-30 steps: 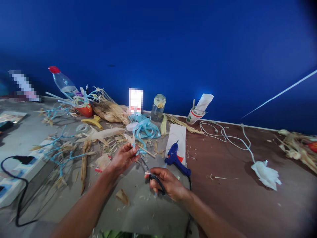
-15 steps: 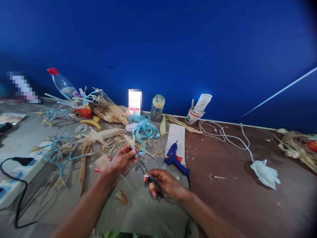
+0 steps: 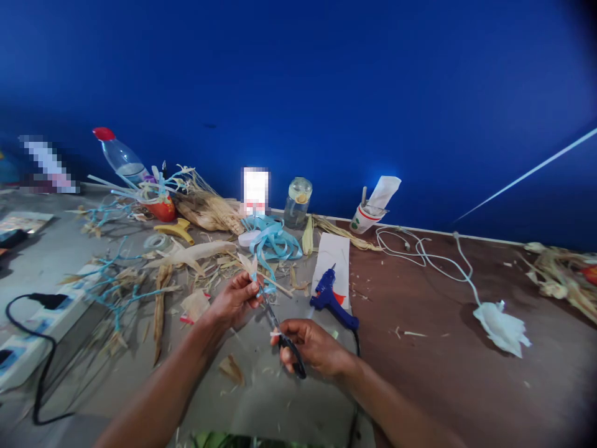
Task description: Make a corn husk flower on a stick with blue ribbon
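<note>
My left hand [image 3: 241, 297] is closed, pinching a small pale husk flower [image 3: 248, 266] with light blue ribbon around its base. Black-handled scissors [image 3: 293, 356] are in my right hand [image 3: 311, 346], its fingers in and around the handles. Their blades point up and left, with the tips right by my left fingertips and the blue ribbon end. Whether the blades touch the ribbon I cannot tell. Just behind the hands lies a loose heap of light blue ribbon [image 3: 275, 241]. To the right, a blue glue gun [image 3: 332, 300] rests on a white card [image 3: 333, 249].
Husk scraps litter the grey tabletop [image 3: 280, 410]. Ribbon-wrapped branches [image 3: 116, 305] and a white power strip [image 3: 51, 323] lie left. A glass jar [image 3: 297, 205] and a paper cup [image 3: 361, 219] stand by the blue wall. A white cable [image 3: 429, 258] curls at right.
The view has shifted slightly. The scissors' handles have swung a little down and left in my right hand. My left hand keeps its pinch on the husk flower.
</note>
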The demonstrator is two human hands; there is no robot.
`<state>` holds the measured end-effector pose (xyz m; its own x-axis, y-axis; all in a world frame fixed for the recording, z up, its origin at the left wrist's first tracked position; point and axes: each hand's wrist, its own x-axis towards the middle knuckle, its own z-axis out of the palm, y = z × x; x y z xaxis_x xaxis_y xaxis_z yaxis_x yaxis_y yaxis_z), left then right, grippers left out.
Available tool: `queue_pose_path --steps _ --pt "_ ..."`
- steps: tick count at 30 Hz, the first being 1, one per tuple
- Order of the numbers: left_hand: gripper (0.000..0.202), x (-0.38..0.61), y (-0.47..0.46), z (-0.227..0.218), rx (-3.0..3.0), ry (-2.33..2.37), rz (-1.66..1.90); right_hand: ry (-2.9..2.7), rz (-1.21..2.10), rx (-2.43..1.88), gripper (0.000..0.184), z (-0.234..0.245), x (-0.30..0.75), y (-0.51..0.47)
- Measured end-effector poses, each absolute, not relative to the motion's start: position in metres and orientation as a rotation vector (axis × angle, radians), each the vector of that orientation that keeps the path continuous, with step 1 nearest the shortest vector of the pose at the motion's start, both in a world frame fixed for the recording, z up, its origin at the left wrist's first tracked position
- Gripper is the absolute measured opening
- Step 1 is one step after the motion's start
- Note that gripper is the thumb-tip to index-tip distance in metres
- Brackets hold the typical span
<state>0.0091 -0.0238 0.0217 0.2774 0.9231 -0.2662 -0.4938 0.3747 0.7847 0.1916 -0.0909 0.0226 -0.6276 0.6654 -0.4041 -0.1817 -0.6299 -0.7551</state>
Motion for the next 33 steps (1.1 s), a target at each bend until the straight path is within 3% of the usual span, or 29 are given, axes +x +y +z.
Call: queue_pose_path --steps 8,33 --pt "0.028 0.011 -0.025 0.022 0.648 0.795 1.048 -0.909 2.273 -0.880 0.037 0.015 0.192 -0.093" --pt "0.028 0.011 -0.030 0.016 0.679 0.717 0.995 -0.950 2.382 -0.787 0.042 0.011 0.195 -0.091"
